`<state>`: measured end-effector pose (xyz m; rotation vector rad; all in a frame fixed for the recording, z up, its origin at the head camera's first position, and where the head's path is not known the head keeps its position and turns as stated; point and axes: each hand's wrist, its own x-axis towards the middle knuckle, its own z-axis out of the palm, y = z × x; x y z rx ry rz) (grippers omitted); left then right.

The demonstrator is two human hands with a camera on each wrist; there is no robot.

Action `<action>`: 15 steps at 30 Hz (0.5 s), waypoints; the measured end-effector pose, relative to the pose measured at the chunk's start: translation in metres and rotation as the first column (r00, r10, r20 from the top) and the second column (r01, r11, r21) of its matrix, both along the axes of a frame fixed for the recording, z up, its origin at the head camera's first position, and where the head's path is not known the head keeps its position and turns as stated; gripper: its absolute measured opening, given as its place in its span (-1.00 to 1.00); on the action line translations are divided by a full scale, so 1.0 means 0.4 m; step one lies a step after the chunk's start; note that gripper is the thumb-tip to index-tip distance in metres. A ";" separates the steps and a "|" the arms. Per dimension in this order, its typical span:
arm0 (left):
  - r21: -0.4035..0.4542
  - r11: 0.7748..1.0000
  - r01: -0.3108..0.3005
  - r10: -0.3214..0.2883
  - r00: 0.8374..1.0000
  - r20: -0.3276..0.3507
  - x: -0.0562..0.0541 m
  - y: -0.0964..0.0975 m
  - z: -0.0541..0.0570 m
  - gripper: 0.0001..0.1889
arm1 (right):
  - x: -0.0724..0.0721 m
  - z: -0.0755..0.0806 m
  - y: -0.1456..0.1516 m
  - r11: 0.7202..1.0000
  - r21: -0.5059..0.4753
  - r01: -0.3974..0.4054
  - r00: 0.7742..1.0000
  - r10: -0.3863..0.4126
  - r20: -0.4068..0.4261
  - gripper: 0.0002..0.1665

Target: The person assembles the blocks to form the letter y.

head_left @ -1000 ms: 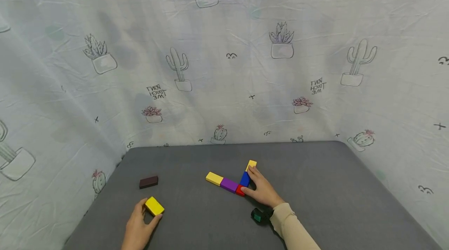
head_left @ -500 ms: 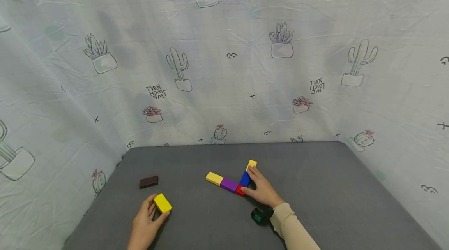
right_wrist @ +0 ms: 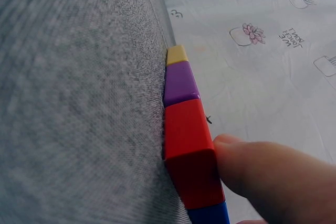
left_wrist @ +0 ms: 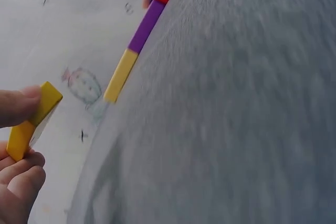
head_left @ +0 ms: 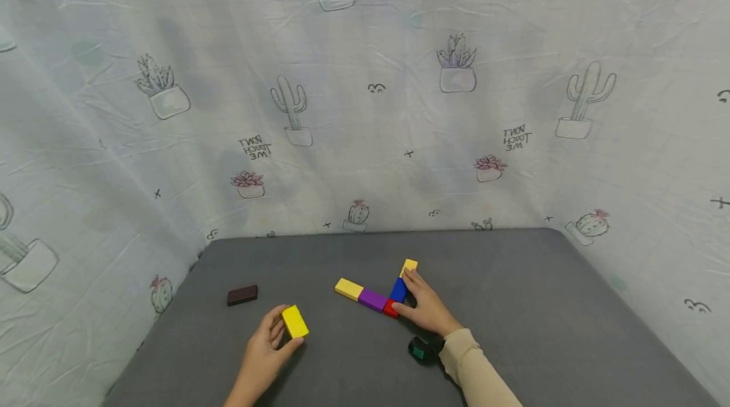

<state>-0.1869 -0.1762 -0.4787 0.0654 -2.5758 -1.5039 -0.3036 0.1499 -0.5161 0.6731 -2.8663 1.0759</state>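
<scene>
In the head view my left hand (head_left: 266, 350) pinches a bright yellow block (head_left: 294, 322) between thumb and fingers, off the table. The left wrist view shows thumb and fingers on opposite sides of that yellow block (left_wrist: 37, 119). My right hand (head_left: 429, 309) rests over a V-shaped row of blocks. Its thumb touches the red block (right_wrist: 191, 140), and its fingers lie at the blue block (head_left: 398, 291) and the far pale yellow block (head_left: 409, 265). From the red block a purple block (head_left: 373, 300) and another pale yellow block (head_left: 348, 289) run leftward, end to end.
A dark brown block (head_left: 242, 295) lies alone on the grey table (head_left: 342, 369), at the left. Under the right wrist sits a black device (head_left: 422, 350) with a green patch. A cloth (head_left: 365, 122) printed with cacti hangs behind the table.
My left hand has moved right and a little away from me, carrying the yellow block toward the row. My right hand and the row stay in place.
</scene>
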 end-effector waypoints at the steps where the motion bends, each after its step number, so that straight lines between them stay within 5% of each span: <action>1: 0.010 1.000 0.015 -0.015 1.000 -0.011 -0.004 0.007 0.001 -0.22 | 0.000 0.000 0.001 1.000 0.000 0.002 1.000 -0.002 0.000 -0.05; 15: 0.070 0.973 0.219 -0.213 0.973 -0.088 -0.059 0.107 0.018 -0.24 | 0.004 0.008 0.002 1.000 -0.007 -0.006 1.000 0.006 -0.001 -0.05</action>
